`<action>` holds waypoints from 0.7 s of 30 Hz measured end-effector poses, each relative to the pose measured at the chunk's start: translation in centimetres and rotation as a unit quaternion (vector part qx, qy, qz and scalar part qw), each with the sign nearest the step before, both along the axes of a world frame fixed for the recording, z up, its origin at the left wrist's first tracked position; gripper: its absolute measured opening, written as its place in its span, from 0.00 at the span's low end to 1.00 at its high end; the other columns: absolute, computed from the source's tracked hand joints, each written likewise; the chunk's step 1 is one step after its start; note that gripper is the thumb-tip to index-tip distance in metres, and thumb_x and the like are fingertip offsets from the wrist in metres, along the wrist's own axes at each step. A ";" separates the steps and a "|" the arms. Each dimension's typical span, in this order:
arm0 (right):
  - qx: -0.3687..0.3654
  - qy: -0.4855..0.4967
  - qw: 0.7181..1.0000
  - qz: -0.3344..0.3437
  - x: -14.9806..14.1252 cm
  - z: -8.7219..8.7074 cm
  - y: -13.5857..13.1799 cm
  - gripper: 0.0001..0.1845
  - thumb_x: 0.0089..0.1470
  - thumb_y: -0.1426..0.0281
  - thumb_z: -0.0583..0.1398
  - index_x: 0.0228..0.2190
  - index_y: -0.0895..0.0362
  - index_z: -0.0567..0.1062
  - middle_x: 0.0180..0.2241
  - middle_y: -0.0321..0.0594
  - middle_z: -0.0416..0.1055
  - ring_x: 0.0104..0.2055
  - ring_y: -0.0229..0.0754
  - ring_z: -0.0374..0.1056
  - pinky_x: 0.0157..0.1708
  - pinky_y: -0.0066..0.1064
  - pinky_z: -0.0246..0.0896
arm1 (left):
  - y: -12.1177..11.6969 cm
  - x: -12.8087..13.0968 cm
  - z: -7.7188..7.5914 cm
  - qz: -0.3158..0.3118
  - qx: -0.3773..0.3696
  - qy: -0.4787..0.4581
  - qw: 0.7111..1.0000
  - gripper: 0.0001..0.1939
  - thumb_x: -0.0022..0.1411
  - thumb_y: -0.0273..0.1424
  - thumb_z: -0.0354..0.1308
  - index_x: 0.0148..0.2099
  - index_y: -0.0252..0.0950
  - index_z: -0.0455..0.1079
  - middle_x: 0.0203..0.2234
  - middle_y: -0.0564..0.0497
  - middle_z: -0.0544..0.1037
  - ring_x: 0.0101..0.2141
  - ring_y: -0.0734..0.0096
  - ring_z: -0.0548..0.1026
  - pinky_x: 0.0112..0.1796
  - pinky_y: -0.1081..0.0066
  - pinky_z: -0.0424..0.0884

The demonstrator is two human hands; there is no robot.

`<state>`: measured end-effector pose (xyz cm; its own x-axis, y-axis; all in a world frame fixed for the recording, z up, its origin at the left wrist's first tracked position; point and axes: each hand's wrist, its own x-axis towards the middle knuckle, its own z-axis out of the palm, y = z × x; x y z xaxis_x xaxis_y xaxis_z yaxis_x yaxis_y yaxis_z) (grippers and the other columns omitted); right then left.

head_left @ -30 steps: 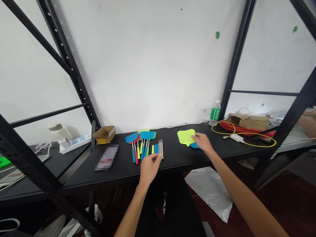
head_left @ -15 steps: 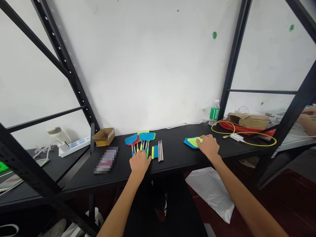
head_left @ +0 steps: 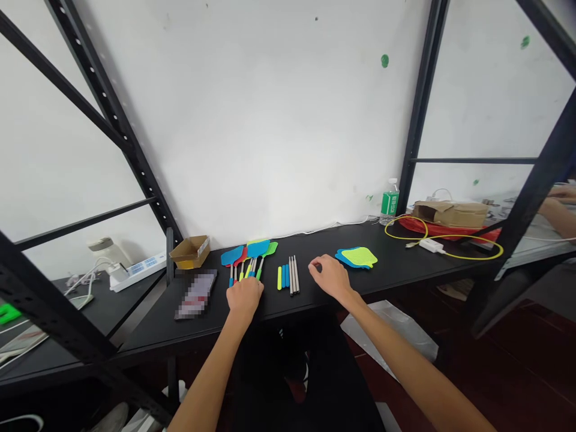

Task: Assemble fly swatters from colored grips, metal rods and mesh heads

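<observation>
A: First entry: what is different?
B: Right hand (head_left: 330,277), off the heads (head_left: 360,257). Half a second ago it covers the yellow one; now that one lies flat and uncovered on the blue.
A: Location of heads?
B: On the table (head_left: 310,245), one loose stack, at 2 o'clock from the right hand, just apart from it.
A: Bearing on the work?
B: Judged: the stack is laid down and let go, a group of its own. Rods (head_left: 294,275), three, grey, at 9 o'clock from the right hand; sleeves (head_left: 283,276), one yellow, two blue, just beyond them.
A: Second change?
B: Swatters (head_left: 258,248), mixed colours, at 12 o'clock from the left hand (head_left: 244,294). The bunch is shifted, its green head fanned further toward 3 o'clock. Judged: a tidying of that group.
A: Right grip?
B: Part-open, fingers loosely curled, nothing visible in it, touching none of the groups.
A: Left grip?
B: Fingers curled over the swatters' handles, apparently touching. Clamped or merely resting: cannot tell; the back of the hand hides it.
A: Sundries?
B: Box (head_left: 189,261), cardboard, at 10 o'clock from the left hand. Bottle (head_left: 389,201), green label, at 1 o'clock from the heads.
</observation>
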<state>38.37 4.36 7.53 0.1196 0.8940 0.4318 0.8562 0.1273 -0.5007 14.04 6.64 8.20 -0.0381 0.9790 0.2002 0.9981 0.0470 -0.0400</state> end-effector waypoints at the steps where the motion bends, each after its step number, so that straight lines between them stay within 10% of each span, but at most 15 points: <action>1: -0.003 0.002 1.000 0.001 -0.1 -0.1 -0.1 0.13 0.60 0.63 0.54 0.36 0.52 0.79 0.41 0.41 0.74 0.41 0.44 0.70 0.32 0.30 0.53 | 0.1 -0.4 0.1 0.004 -0.001 0.002 1.000 0.19 0.66 0.36 0.47 0.37 0.33 0.77 0.35 0.37 0.80 0.38 0.52 0.79 0.36 0.63 0.68; 9: 0.028 0.056 0.998 0.032 -0.2 -0.1 -0.7 0.13 0.59 0.64 0.55 0.33 0.53 0.79 0.39 0.40 0.76 0.39 0.45 0.70 0.33 0.31 0.55 | -0.4 -0.9 0.4 0.017 0.030 -0.004 0.999 0.20 0.68 0.34 0.45 0.39 0.31 0.77 0.34 0.36 0.80 0.38 0.52 0.79 0.35 0.65 0.68; 13: -0.012 0.251 0.960 0.121 -1.7 0.2 -0.1 0.13 0.60 0.62 0.56 0.35 0.54 0.78 0.37 0.42 0.78 0.37 0.45 0.72 0.36 0.33 0.63 | -2.7 1.6 0.3 -0.013 0.134 -0.022 0.991 0.21 0.70 0.36 0.43 0.38 0.31 0.75 0.32 0.38 0.79 0.37 0.54 0.78 0.31 0.69 0.65; 15: -0.082 0.420 0.889 0.161 -3.0 0.6 0.3 0.14 0.60 0.60 0.57 0.37 0.56 0.77 0.37 0.45 0.78 0.36 0.45 0.73 0.35 0.33 0.66 | -4.2 3.4 0.3 -0.041 0.176 -0.038 0.983 0.21 0.71 0.37 0.42 0.37 0.32 0.74 0.31 0.40 0.78 0.37 0.56 0.77 0.29 0.71 0.62; 21: -0.164 0.796 0.558 0.167 -4.5 3.4 1.1 0.12 0.66 0.67 0.52 0.32 0.57 0.68 0.22 0.36 0.71 0.22 0.35 0.67 0.26 0.27 0.67 | -8.8 7.5 -0.8 -0.138 0.225 -0.083 0.961 0.19 0.72 0.38 0.43 0.36 0.37 0.72 0.31 0.47 0.77 0.37 0.61 0.74 0.28 0.71 0.59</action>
